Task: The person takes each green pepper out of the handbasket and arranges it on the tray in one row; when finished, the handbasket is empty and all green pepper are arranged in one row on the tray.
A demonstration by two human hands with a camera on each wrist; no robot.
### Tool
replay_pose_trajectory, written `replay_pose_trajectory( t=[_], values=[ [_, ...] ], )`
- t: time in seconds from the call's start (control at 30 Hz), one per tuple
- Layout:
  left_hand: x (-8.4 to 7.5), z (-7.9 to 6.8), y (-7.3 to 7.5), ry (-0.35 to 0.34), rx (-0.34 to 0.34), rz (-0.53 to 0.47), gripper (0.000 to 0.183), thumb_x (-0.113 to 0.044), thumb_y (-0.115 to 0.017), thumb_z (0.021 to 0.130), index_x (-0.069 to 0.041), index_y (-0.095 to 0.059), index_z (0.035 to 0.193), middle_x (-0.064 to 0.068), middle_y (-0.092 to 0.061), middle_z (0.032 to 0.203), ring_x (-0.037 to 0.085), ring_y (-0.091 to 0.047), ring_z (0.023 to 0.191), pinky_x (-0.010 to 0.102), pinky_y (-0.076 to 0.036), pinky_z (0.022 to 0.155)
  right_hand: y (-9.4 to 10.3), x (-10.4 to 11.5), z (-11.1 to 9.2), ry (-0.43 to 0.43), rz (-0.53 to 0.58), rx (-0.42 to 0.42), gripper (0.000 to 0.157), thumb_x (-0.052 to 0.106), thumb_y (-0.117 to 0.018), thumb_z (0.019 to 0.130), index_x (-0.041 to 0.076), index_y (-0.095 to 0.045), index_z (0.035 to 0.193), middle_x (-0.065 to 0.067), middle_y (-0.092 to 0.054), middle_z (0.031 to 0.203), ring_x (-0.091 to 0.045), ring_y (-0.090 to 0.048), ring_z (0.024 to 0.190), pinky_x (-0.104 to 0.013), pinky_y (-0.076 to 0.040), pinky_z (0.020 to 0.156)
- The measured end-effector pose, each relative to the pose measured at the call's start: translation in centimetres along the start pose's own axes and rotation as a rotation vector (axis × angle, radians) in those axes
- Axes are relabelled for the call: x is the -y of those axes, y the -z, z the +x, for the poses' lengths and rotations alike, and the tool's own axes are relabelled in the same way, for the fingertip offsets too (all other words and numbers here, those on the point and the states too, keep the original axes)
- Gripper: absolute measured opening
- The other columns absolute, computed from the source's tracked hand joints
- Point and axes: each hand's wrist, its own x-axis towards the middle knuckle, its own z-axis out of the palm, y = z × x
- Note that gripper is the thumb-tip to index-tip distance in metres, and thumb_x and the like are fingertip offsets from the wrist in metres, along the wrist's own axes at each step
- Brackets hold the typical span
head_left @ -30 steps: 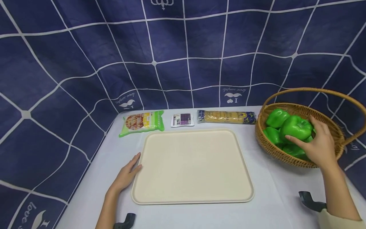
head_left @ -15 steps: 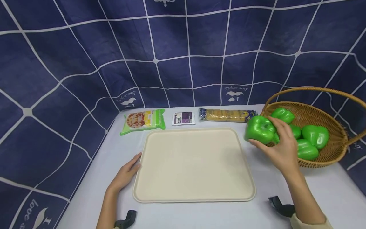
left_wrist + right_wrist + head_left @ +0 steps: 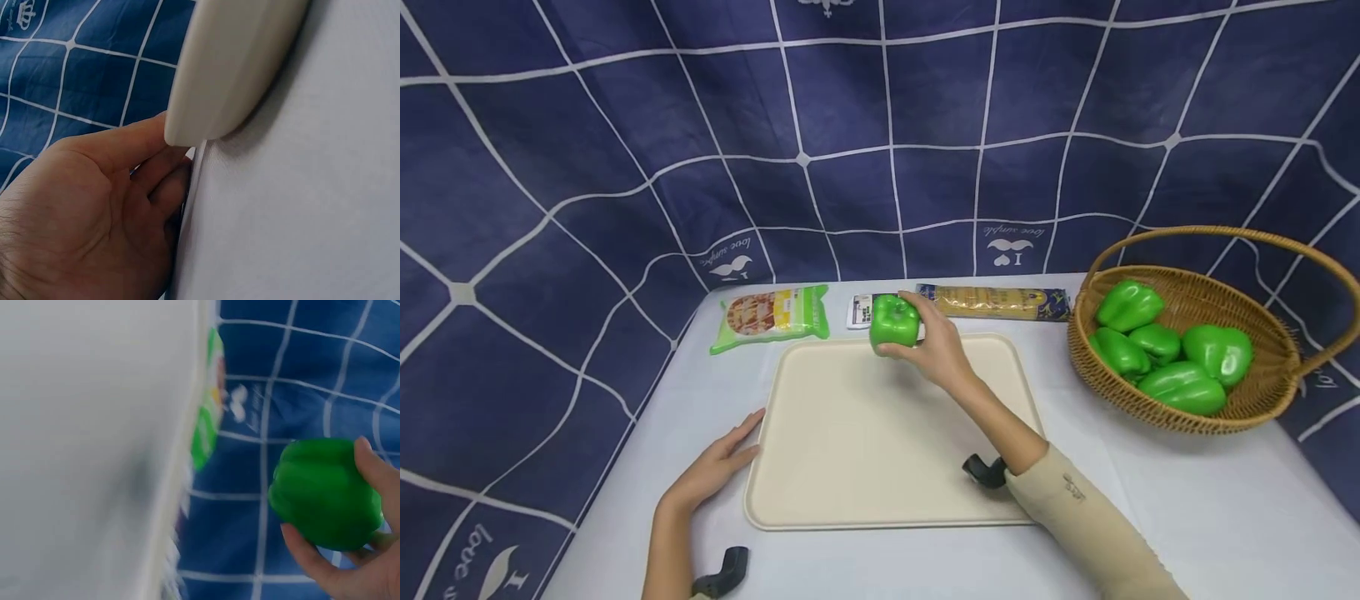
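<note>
Pepper is up over the tray, mid-frame, clamped in the right hand, left of its palm; the left hand, fingers straight, is farther, at the tray's left edge.

beige fabric right sleeve bears dark script-like marking near its cuff | curved black right-wrist bracket | curved black left-wrist bracket | beige left sleeve edge

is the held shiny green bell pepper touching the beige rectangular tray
Apart: the right wrist view shows blue white-lined cloth between the green bell pepper and the beige tray.
</note>
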Motion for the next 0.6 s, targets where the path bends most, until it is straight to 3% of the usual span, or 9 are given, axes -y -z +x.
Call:
replay_pose_trajectory(
  t=[0.17,0.33,0.6],
  values=[
    [0.0,-0.1,0.1,0.003,0.015,-0.024,0.061,-0.034,-0.055,0.090,-0.022,-0.031,0.145,0.011,-0.015,0.152,0.032,-0.008,0.139,0.058,-0.004,0.107,-4.6,-0.6,1.5,-0.077,0.046,0.079,0.085,0.025,-0.086,0.063,0.013,-0.043,0.135,-0.008,-0.047,0.133,-0.026,-0.046,0.119,-0.044,-0.038,0.099],
    [0.2,0.1,0.0,0.005,0.011,-0.032,0.062,-0.037,-0.055,0.089,-0.024,-0.032,0.145,0.011,-0.015,0.152,0.033,-0.007,0.139,0.060,-0.002,0.106,-8.1,-2.1,1.4,-0.152,0.045,0.127,0.085,0.018,-0.086,0.062,0.010,-0.044,0.135,-0.010,-0.047,0.133,-0.030,-0.045,0.120,-0.047,-0.036,0.100],
    [0.2,0.1,0.0,0.013,0.001,-0.023,0.063,-0.039,-0.055,0.088,-0.023,-0.033,0.144,0.011,-0.015,0.152,0.031,-0.008,0.139,0.058,-0.003,0.107,-10.9,-2.4,1.0,-0.070,0.068,0.114,0.082,0.019,-0.086,0.063,0.010,-0.045,0.134,-0.009,-0.047,0.134,-0.028,-0.045,0.121,-0.044,-0.035,0.101]
  ],
)
